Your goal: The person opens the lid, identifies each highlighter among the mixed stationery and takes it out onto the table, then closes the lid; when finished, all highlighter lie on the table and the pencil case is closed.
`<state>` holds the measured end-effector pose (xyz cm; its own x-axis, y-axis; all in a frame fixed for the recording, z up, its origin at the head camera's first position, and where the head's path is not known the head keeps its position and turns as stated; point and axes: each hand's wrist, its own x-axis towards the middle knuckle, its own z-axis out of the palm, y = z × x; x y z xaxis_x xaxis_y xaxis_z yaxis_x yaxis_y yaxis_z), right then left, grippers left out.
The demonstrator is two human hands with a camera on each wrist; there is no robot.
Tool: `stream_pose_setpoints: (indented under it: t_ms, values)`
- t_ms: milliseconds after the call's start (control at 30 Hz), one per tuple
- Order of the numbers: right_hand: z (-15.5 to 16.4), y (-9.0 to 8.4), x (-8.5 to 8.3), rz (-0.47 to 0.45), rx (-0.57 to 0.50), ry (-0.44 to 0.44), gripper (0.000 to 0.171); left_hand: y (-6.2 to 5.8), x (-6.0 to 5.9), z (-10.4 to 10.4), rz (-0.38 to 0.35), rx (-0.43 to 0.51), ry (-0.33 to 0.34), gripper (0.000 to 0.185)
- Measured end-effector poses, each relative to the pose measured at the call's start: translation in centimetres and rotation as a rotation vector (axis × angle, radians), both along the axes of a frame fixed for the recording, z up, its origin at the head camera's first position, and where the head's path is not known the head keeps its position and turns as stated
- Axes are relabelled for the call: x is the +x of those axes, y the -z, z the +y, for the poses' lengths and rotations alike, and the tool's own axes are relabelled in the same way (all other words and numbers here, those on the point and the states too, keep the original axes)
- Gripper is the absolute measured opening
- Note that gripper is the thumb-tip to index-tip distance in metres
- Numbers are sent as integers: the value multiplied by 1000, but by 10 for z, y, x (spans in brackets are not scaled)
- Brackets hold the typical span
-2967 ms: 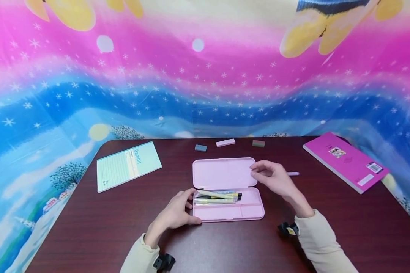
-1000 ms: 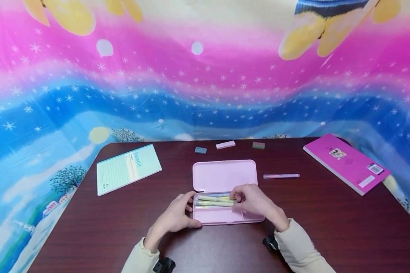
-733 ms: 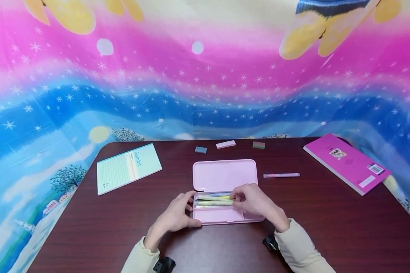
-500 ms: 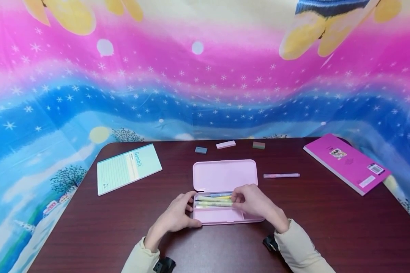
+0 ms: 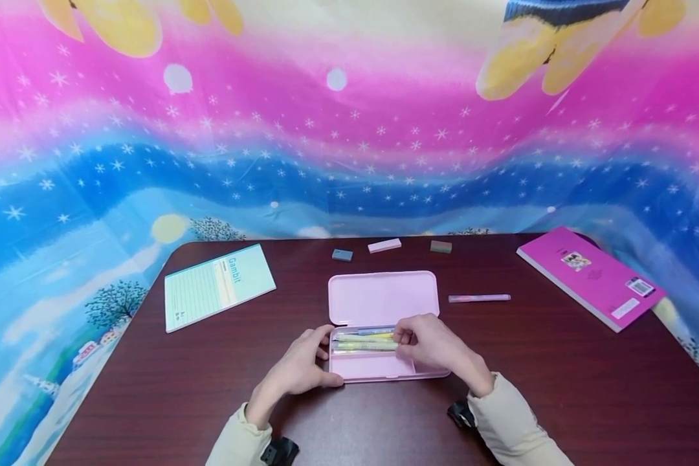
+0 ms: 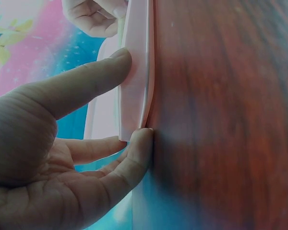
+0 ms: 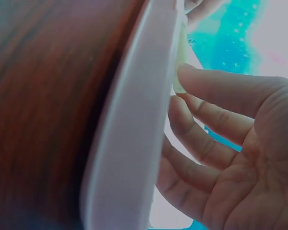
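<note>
A pink pencil case [image 5: 371, 367] lies with its lid raised in the middle of the table. My left hand [image 5: 296, 370] grips its left end; the left wrist view has the thumb on the front wall and fingertips around the corner. Several pens, pale yellow-green ones among them, lie in the long rear compartment. Reaching in from the right, my right hand [image 5: 433, 343] pinches the right end of a yellow-green pen [image 7: 181, 52] between thumb and fingers. That hand covers the pens' right ends and part of the small front right compartment.
A lilac pen [image 5: 479, 298] lies right of the lid. Behind the case are a blue-grey eraser [image 5: 342, 255], a pink eraser [image 5: 384, 246] and a green-and-brown eraser [image 5: 441, 246]. A mint notebook [image 5: 220, 287] is at left, a magenta book [image 5: 591, 278] at right.
From the lid's right edge, my right hand has come down to the pens and taken hold of one. Over the last second the pens shift slightly. My left hand stays put.
</note>
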<state>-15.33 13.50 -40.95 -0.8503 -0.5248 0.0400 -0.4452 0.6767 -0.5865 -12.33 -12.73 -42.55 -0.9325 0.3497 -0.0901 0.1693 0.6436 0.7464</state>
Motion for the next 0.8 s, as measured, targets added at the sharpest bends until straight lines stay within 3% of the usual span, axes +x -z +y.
stream_pose_setpoints:
  t_ms: [367, 533, 800]
  values:
    - [7, -6, -5, 5, -161, -13, 4, 2, -1, -1, 17, 5, 9, 83]
    - [6, -5, -6, -15, -256, 87, 4, 2, -2, -1, 11, 2, 11, 84]
    - [11, -4, -8, -177, -482, 219, 13, 2, -1, -1, 9, 3, 6, 85]
